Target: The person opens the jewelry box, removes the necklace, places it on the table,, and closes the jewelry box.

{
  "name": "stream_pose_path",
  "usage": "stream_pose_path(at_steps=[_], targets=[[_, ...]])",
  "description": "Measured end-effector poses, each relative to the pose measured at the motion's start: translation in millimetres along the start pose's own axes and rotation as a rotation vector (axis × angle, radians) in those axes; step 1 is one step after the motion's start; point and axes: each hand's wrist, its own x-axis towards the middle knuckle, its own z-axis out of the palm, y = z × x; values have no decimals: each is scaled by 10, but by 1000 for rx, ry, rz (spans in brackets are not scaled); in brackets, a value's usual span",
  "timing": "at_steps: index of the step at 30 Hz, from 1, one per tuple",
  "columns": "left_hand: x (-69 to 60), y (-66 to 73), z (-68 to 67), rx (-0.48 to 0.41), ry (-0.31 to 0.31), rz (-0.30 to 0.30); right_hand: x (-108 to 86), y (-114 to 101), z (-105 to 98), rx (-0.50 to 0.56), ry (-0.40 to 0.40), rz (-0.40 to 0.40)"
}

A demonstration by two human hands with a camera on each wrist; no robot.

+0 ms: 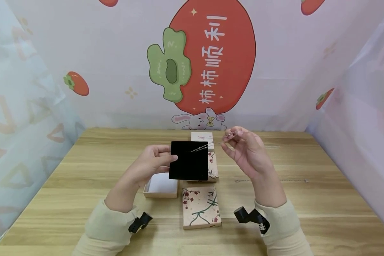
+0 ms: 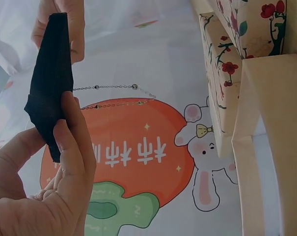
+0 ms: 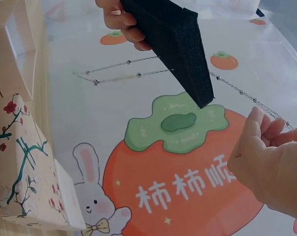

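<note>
My left hand (image 1: 152, 160) pinches the left edge of a square black foam jewelry pad (image 1: 190, 165), raised over the table. In the left wrist view the pad (image 2: 52, 73) appears edge-on between thumb and fingers. A thin beaded chain necklace (image 1: 200, 147) lies across the pad's upper right corner. From the pad it stretches to my right hand (image 1: 251, 153), which pinches its end with thumb and fingertips. The right wrist view shows the necklace (image 3: 241, 92) taut on that side, while a loop hangs out beyond the pad's other side.
Below the pad stands an open box (image 1: 160, 195) with white lining. A flower-printed box (image 1: 201, 209) lies nearer me; another (image 1: 213, 167) is partly behind the pad. A small pale box (image 1: 201, 136) sits at the back. Another thin chain (image 1: 275, 180) lies on the table's right side.
</note>
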Motion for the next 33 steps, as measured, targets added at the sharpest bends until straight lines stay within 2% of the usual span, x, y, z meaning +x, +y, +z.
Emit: stream_pose_path(at_steps=[16, 23, 33], targets=[[-15, -34, 6, 20, 2, -22, -1, -3, -52, 84, -9, 0], [-31, -47, 14, 21, 20, -27, 0, -4, -79, 188, -10, -14], [-71, -97, -24, 38, 27, -37, -17, -68, -114, 217, 47, -22]])
